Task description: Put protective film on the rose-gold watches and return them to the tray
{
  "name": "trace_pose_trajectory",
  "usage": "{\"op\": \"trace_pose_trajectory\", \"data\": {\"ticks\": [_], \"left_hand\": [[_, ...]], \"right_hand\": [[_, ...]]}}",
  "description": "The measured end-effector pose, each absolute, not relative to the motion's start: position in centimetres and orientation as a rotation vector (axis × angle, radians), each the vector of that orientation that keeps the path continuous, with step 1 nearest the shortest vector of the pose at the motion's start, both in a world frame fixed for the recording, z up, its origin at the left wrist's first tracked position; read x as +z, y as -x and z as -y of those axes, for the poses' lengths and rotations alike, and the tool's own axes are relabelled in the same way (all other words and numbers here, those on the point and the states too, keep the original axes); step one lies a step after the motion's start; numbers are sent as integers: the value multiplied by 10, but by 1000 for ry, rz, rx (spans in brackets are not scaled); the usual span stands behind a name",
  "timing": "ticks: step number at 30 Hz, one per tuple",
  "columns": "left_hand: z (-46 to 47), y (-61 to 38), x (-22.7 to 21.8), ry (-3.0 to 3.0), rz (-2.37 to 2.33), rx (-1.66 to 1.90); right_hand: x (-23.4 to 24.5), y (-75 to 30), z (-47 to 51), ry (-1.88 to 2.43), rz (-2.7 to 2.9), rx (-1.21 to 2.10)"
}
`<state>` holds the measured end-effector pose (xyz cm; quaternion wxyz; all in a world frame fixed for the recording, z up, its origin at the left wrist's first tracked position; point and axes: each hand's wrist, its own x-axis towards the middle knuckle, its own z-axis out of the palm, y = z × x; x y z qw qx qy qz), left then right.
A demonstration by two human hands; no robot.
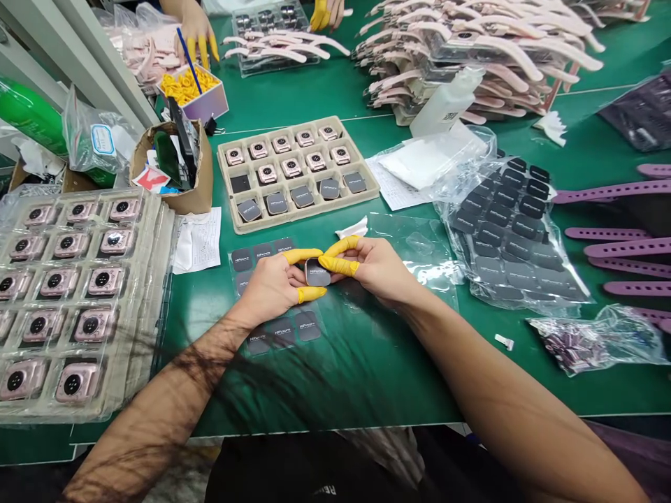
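Note:
Between my hands is a smartwatch body (317,273) with a dark, lettered film on its face. My left hand (277,281), in yellow finger cots, grips it from the left side. My right hand (367,264), also with yellow cots, pinches its top right edge. Beneath them on the mat lies a clear sheet of dark printed films (283,331), partly covered by my left hand. Beyond stands a beige compartment tray (298,222); its near row holds film-covered watches (328,188), and its farther rows hold pink watches (291,167) with their round sensors up.
Stacked trays of pink watches (70,244) stand at left. A cardboard box (202,185) and a box of yellow cots (214,103) are beyond. Bagged dark films (503,223), a white bottle (445,105) and purple straps (623,248) lie right. A co-worker's hands (196,31) show at the top.

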<state>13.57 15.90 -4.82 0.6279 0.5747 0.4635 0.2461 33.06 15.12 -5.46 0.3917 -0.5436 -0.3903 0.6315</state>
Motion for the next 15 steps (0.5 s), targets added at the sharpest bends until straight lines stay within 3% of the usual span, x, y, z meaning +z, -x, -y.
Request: {"op": "trace_pose_trajectory", "data": {"ticks": [15], "left_hand": [[-159, -134, -48, -1337, -1045, 559]], "right_hand": [[-59, -330, -152, 1355, 1054, 1588]]}}
